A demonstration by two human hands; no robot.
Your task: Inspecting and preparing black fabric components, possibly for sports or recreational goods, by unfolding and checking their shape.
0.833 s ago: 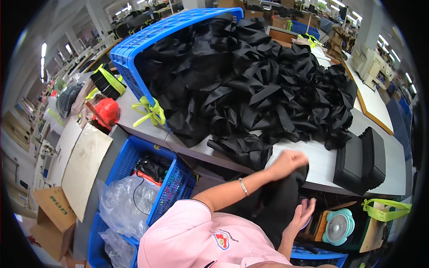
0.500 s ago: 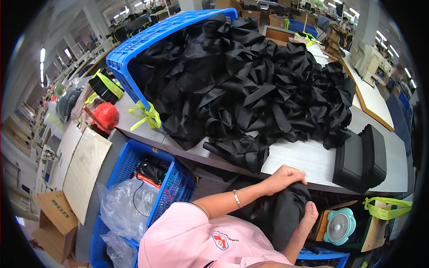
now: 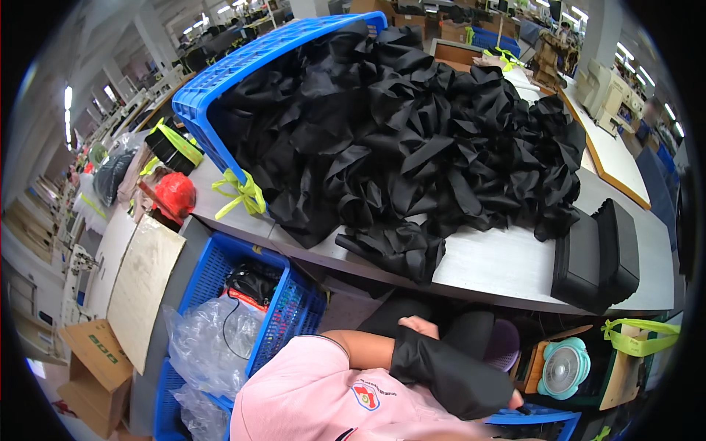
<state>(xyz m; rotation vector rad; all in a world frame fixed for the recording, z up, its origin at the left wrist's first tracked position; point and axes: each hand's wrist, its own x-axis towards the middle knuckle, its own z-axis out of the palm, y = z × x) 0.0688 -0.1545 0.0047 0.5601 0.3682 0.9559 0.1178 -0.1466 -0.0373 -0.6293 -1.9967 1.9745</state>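
A piece of black fabric (image 3: 448, 375) stretches across my lap in front of my pink shirt. My left hand (image 3: 419, 326) is closed at the fabric's upper left end, and the cloth covers my wrist there. At the opposite, lower right end, the fingers of my right hand (image 3: 515, 400) curl at the fabric's edge; the rest of that hand and its forearm are mostly hidden. A large heap of black fabric pieces (image 3: 412, 140) spills from a tipped blue crate (image 3: 193, 103) over the grey table (image 3: 493, 268) in front of me.
Two black stacks (image 3: 577, 264) stand on the table's right end. Under the table's right side are a purple basket (image 3: 504, 345) and a small teal fan (image 3: 565, 369). At left, a blue basket (image 3: 276, 327) contains clear plastic bags (image 3: 213, 338), with an open cardboard box (image 3: 95, 367) beyond.
Both hands have come down from the table's edge toward my lap. The black fabric has swung into a slanting position and now covers my left wrist and bracelet. The purple basket has come into view.
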